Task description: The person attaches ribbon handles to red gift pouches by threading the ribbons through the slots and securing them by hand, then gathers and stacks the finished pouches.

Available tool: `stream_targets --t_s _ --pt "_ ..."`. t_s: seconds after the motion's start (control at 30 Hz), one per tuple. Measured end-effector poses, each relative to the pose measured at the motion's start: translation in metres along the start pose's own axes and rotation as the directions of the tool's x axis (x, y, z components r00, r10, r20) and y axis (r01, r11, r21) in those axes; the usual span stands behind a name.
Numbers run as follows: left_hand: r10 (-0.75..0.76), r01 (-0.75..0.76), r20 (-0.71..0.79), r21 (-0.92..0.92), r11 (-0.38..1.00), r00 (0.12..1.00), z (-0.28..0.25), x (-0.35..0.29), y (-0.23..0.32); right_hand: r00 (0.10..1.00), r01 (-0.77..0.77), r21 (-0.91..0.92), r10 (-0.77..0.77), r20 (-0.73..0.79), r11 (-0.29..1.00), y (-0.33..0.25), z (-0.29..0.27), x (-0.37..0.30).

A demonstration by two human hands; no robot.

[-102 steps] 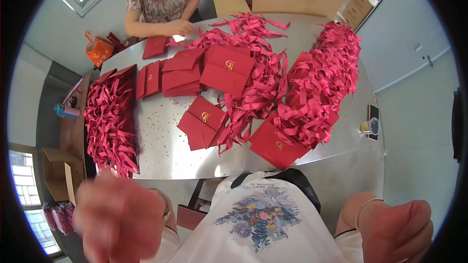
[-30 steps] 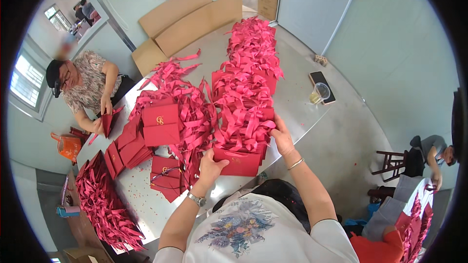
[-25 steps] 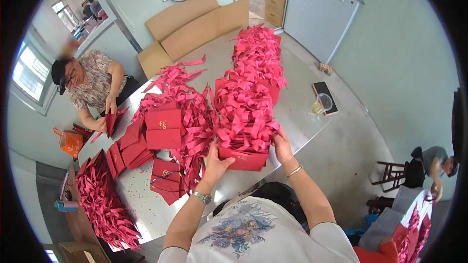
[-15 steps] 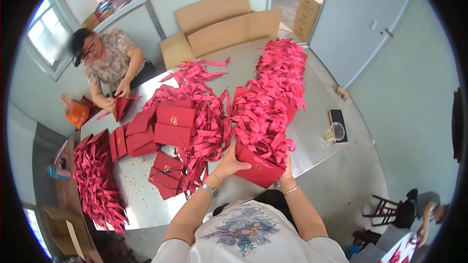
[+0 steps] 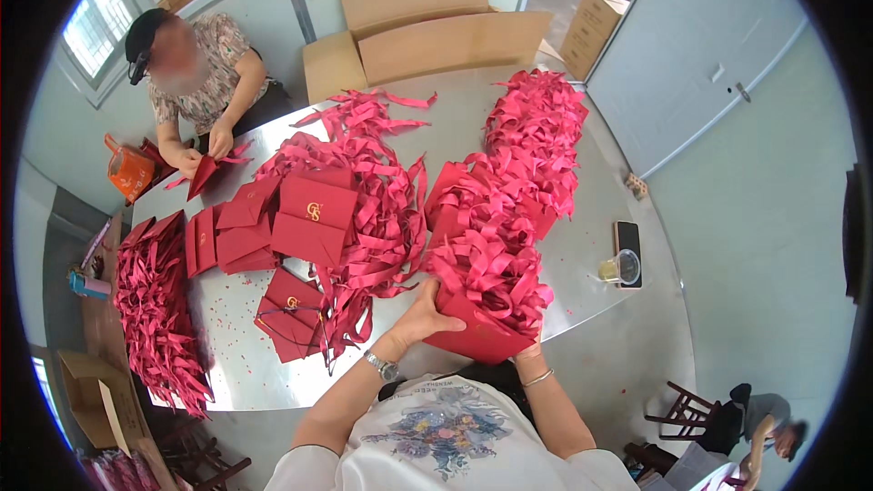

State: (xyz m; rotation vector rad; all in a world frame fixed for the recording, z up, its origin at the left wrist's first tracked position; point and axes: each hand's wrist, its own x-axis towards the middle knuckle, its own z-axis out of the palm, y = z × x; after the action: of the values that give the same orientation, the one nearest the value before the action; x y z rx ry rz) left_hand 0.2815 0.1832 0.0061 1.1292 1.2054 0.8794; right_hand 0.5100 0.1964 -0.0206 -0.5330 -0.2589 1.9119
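Observation:
My left hand (image 5: 424, 316) grips the left edge of a bunch of red gift bags (image 5: 477, 335) at the table's near edge, thumb on the front face. At the right end of the same bunch is my right hand (image 5: 530, 351), pressed against it, its fingers largely hidden behind the bags. Pink-red ribbon handles (image 5: 496, 273) spill in loops over the top. The bunch leans toward me, joining a long row of ribboned bags (image 5: 536, 127) that runs to the far side. Left of my left hand lie flat red bags (image 5: 314, 214) and a heap of ribbons (image 5: 386, 200).
Across the metal table (image 5: 259, 345), a co-worker (image 5: 205, 82) handles a red bag (image 5: 207, 173). Another ribboned row (image 5: 159, 309) lines the left edge. A phone (image 5: 627, 245) and clear cup (image 5: 622, 266) lie at right. An open carton (image 5: 455, 45) stands behind; eyeglasses (image 5: 289, 314) rest on bags.
The view has shifted a little. Both hands have drawn the held bags slightly nearer to me, and the front bag tips further over. The co-worker's hands have moved slightly on their bag.

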Motion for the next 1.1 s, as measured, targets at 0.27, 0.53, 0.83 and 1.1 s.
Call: stream_targets --t_s 0.27,0.53,0.83,1.1 --pt "0.079 -0.06 0.048 -0.317 0.946 0.996 0.006 -0.038 0.029 0.979 0.194 -0.528 -0.13 0.156 0.827 0.006 -0.014 -0.026" --pt "0.171 -0.169 -0.014 -0.228 0.959 0.985 0.005 -0.051 0.033 0.993 0.121 -0.409 -0.114 0.041 0.904 0.009 0.009 -0.042" --pt "0.211 -0.195 -0.003 -0.405 0.893 0.977 0.017 -0.076 0.038 0.966 0.256 -0.55 -0.219 0.134 0.795 0.007 0.021 -0.067" --pt "0.353 -0.371 -0.119 -0.228 0.9 0.928 0.02 -0.077 0.03 0.96 0.278 -0.696 -0.172 0.219 0.662 0.006 0.031 -0.078"
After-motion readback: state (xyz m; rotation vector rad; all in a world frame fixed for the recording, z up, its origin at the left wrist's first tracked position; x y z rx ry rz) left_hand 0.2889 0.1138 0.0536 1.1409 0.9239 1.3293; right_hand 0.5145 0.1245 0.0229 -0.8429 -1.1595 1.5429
